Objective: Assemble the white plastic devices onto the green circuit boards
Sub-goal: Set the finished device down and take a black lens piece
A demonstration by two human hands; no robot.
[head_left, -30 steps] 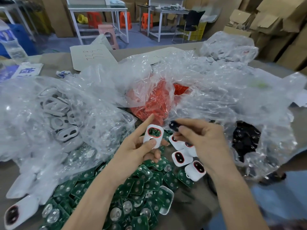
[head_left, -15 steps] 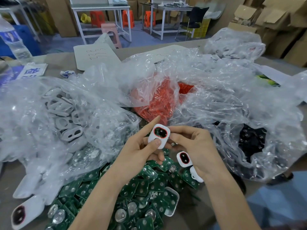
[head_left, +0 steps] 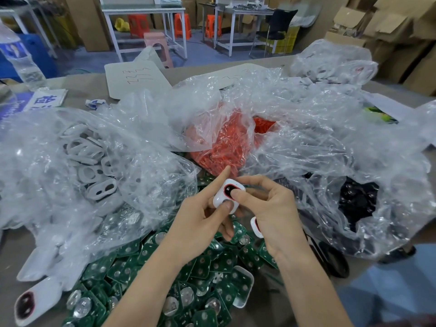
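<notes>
Count: one held, three loose

Both hands hold a single white oval plastic device (head_left: 225,193), its dark window ringed in red, just above the heap of square green circuit boards (head_left: 203,277). The left hand (head_left: 197,224) grips it from below, with the thumb curled onto the lower face, the other fingers behind, and the index finger straight and pointing up. The right hand (head_left: 273,215) pinches its upper end, thumb pressed on the window and index finger curled over the top edge.

Three more white pieces lie loose. A second device (head_left: 256,226) sits just beside the right palm. An upturned shell (head_left: 244,290) lies on the boards. A window-up device (head_left: 28,305) rests at the near left of the brown table (head_left: 77,90).

The boards are too many to count. Three crumpled clear plastic bags show contents:
- a bag of white shells (head_left: 89,159) on the left
- a bag of orange-red parts (head_left: 224,145) in the middle
- a bag of black parts (head_left: 358,201) on the right

A fourth bag (head_left: 330,62) sits farther back.
</notes>
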